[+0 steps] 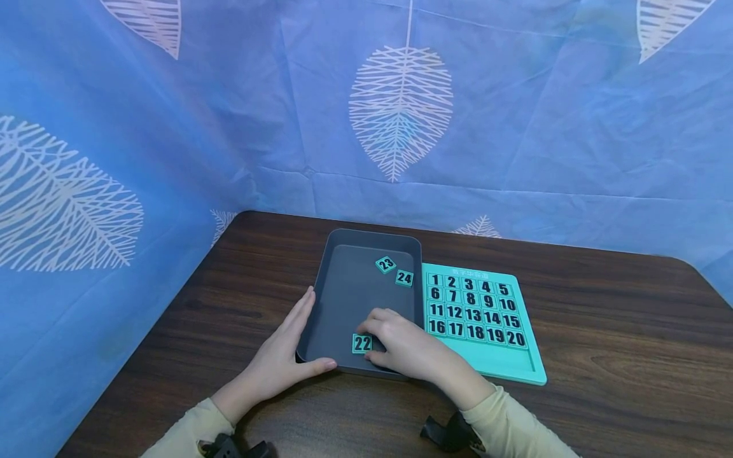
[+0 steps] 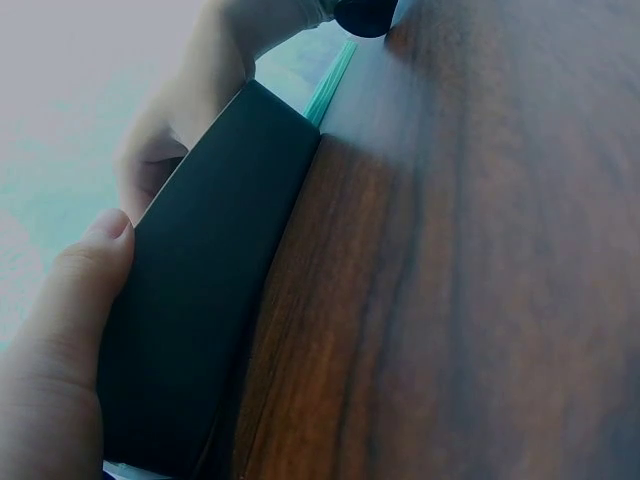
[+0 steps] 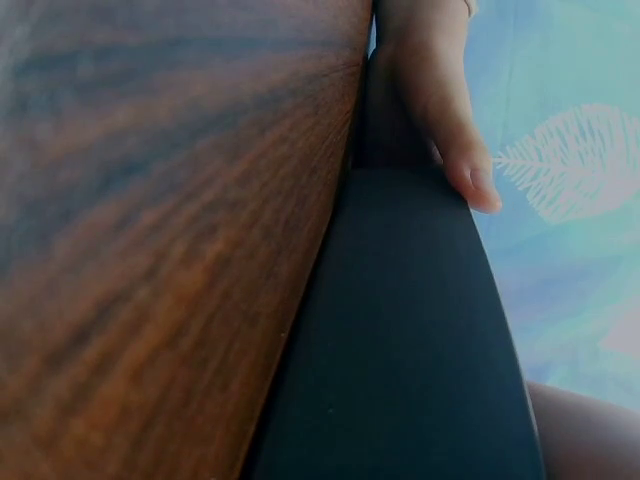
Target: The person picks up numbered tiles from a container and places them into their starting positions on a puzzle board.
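Note:
My left hand lies at the near left corner of a dark grey tray. Its fingers stretch straight along the left rim, and the thumb rests on the near rim. Inside the tray, my right hand pinches a green tile numbered 22, thumb at its near edge and forefinger at its far edge. Two more tiles, 23 and 24, lie farther back in the tray. In both wrist views the tray wall hides the tiles.
A green number board lies against the tray's right side, with tiles 1 to 20 in rows and a bare bottom row. Both sit on a dark wooden table. Blue leaf-patterned cloth hangs behind and to the left.

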Demonstrator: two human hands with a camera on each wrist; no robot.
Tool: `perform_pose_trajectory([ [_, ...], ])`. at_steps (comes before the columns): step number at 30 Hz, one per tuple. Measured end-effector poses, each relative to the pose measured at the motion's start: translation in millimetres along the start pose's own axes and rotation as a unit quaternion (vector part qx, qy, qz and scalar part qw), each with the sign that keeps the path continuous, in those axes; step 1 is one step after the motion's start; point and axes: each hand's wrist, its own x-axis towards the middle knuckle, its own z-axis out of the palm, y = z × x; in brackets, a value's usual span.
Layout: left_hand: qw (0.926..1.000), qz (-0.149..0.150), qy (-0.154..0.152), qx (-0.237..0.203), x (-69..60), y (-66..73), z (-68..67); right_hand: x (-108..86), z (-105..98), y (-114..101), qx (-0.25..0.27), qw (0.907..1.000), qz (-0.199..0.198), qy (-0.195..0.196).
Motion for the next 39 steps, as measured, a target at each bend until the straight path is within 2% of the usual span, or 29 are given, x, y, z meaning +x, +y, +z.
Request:
perform_pose_trajectory([
  [29,1.0000,0.000,-0.003,-0.005,0.2,-1.9,0.3,-0.4,-1.0,-0.4,0.005,0.9999,0.008,-0.009],
  [35,1.0000,-0.001,-0.003,-0.006,0.5,-2.4,1.0,-3.6,-16.3,4.1,0.018,0.9997,0.005,0.013],
  [39,1.0000,-0.004,-0.001,-0.004,0.6,-2.3,0.9,-8.9,-31.4,11.8,0.016,0.9995,0.021,0.015],
])
